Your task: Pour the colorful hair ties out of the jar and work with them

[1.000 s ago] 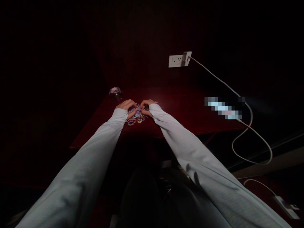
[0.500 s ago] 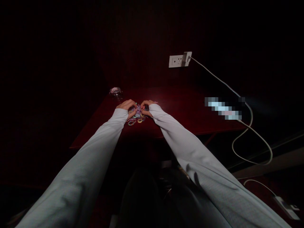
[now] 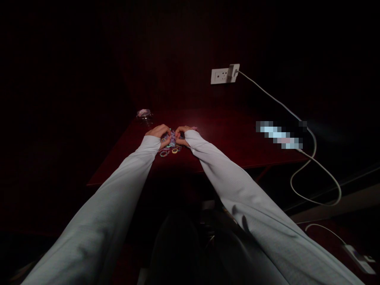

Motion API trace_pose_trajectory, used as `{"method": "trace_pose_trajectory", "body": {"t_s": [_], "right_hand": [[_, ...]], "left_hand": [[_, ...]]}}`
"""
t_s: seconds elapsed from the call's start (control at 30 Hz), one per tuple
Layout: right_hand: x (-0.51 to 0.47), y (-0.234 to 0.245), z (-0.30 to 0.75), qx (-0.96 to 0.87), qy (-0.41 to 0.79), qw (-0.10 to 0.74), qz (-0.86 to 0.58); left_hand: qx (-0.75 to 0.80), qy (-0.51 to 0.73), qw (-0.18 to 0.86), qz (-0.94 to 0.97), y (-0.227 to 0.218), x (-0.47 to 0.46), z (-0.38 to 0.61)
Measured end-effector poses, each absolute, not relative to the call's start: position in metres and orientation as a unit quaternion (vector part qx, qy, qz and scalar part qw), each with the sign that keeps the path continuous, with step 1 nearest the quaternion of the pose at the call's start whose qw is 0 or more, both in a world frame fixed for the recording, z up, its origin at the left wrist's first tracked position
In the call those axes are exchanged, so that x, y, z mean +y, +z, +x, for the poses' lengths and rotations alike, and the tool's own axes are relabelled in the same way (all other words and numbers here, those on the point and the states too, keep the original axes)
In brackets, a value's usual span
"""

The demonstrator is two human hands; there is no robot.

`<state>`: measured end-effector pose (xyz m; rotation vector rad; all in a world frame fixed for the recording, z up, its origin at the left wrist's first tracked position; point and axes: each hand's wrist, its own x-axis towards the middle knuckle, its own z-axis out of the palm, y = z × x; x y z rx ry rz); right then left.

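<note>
Barely shifted: left hand [image 3: 158,131], right hand [image 3: 183,130] | curled inward | over bands [image 3: 171,145]

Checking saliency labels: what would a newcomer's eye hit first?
Likely the pale sleeves, rising from the bottom edge toward multicolored loops between the left hand and right hand. Next, the white wall socket, above and right of these, and the bright pixelated patch at mid-right.

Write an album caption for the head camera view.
Left hand and right hand curl over a pile of colourful loops on a red table, a jar beyond.
</note>
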<state>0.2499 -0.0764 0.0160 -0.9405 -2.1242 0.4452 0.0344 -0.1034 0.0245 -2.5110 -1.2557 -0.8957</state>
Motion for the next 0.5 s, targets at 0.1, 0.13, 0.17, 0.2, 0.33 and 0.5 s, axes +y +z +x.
{"method": "trace_pose_trajectory", "body": {"t_s": [0.1, 0.13, 0.17, 0.2, 0.33, 0.5], "right_hand": [[-0.0794, 0.0186, 0.2488, -0.829, 0.172, 0.378, -0.375], [-0.0801, 0.0192, 0.2485, -0.829, 0.172, 0.376, -0.375], [-0.0805, 0.0197, 0.2484, -0.830, 0.172, 0.375, -0.375], [-0.0807, 0.0200, 0.2484, -0.831, 0.173, 0.372, -0.375], [-0.0799, 0.0200, 0.2480, -0.828, 0.172, 0.369, -0.385], [-0.0791, 0.0198, 0.2461, -0.826, 0.168, 0.364, -0.395]], "left_hand": [[-0.435, -0.293, 0.100, -0.846, 0.0270, -0.1055, 0.0352], [-0.439, -0.292, 0.101, -0.843, 0.0275, -0.1059, 0.0355], [-0.443, -0.291, 0.103, -0.842, 0.0279, -0.1063, 0.0359], [-0.444, -0.289, 0.103, -0.842, 0.0283, -0.1068, 0.0362], [-0.438, -0.276, 0.104, -0.849, 0.0310, -0.1097, 0.0364], [-0.440, -0.278, 0.102, -0.848, 0.0335, -0.1129, 0.0370]]}}
